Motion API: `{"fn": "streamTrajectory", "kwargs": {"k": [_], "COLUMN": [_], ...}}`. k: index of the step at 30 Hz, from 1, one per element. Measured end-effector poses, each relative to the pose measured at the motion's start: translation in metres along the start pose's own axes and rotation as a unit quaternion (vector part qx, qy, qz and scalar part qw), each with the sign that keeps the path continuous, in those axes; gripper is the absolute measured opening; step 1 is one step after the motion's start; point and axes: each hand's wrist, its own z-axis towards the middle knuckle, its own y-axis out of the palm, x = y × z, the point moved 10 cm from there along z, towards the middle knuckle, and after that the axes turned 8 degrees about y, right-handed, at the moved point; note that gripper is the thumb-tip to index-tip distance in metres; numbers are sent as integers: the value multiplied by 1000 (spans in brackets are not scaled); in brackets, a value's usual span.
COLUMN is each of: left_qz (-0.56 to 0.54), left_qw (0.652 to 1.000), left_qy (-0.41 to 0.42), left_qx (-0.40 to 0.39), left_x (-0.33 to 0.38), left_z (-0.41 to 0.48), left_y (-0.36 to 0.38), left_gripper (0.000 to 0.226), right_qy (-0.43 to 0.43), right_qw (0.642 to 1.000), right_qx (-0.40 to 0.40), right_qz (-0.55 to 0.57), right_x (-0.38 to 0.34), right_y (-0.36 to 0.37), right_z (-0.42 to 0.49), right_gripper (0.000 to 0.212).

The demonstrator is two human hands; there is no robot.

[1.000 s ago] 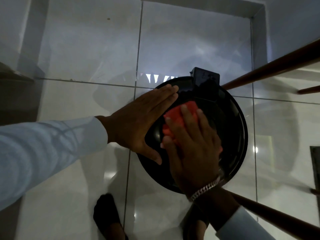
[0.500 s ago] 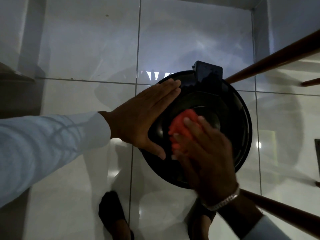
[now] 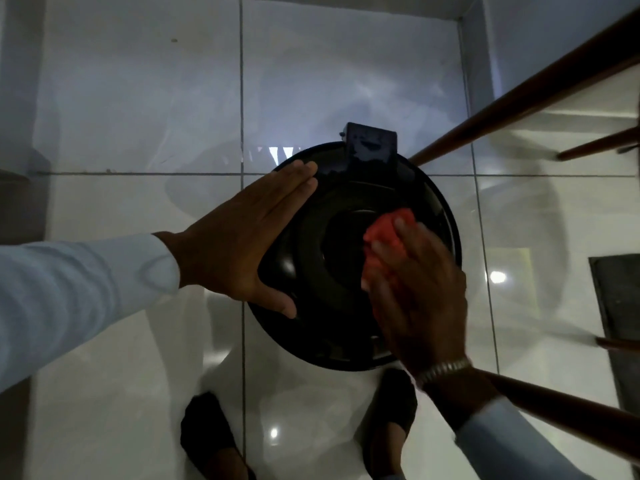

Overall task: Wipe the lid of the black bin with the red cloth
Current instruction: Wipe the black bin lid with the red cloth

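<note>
The round black bin lid (image 3: 332,271) lies below me, glossy, with a square hinge block (image 3: 372,147) at its far edge. My left hand (image 3: 242,244) rests flat against the lid's left rim, fingers together and stretched out, thumb on the near-left part of the lid. My right hand (image 3: 419,292) presses the bunched red cloth (image 3: 388,237) onto the right half of the lid; my fingers cover most of the cloth. A metal bracelet sits on that wrist.
White glossy floor tiles (image 3: 138,98) surround the bin. Dark wooden bars (image 3: 519,95) cross the upper right, and another bar (image 3: 561,414) runs under my right forearm. My two dark shoes (image 3: 207,434) stand just in front of the bin. A dark panel (image 3: 616,306) sits at the right edge.
My right hand has slid the red cloth from the lid's left-centre across to its right side. My left hand has stayed on the left rim.
</note>
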Motion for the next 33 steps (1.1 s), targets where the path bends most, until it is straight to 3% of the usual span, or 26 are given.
{"fn": "streamTrajectory", "kwargs": {"k": [2,3,7,9,11,14,15,18,21,23,26,27,30,33], "left_qz": [14,18,27,35,35,30,27,19,29,28,32,32,19,37], "left_qw": [1000,1000,1000,999,999,999,1000,1000,999,999,999,999,1000,999], "left_qy": [1,-2,4,1,-4,-2,0,8,8,4,9,11,6,-1], "left_qx": [1,1,-12,-21,-20,-15,-12,-6,-18,-21,-17,-14,-7,-25], "left_x": [1,0,1,1,0,0,1,4,5,3,3,4,2,2], "left_z": [2,2,4,3,2,3,3,3,3,2,3,3,2,1], "left_y": [1,1,4,2,2,4,2,-1,-2,-1,0,0,-2,0], "left_gripper": [145,145,143,144,145,145,145,143,144,144,142,142,142,143], "right_qy": [82,80,-102,-121,-68,92,94,-38,-107,-60,100,96,-27,-37], "right_qw": [996,996,993,989,995,994,993,997,988,993,991,990,993,985], "right_qx": [43,38,-45,-63,-51,16,30,-30,-65,-52,-27,-36,-83,-113], "right_qz": [-2,-7,-49,-61,-52,-60,-65,-58,-89,-84,-86,-93,-81,-123], "right_x": [-1,-15,-65,-47,-20,-4,-19,-66,-47,-16,-4,-21,-69,-42], "right_y": [2,10,38,26,12,9,14,40,26,11,11,20,44,30], "right_z": [25,30,-17,-27,-8,37,41,5,-27,-9,38,43,12,-13], "right_gripper": [32,31,34,34,33,33,34,41,38,34,42,46,45,43]}}
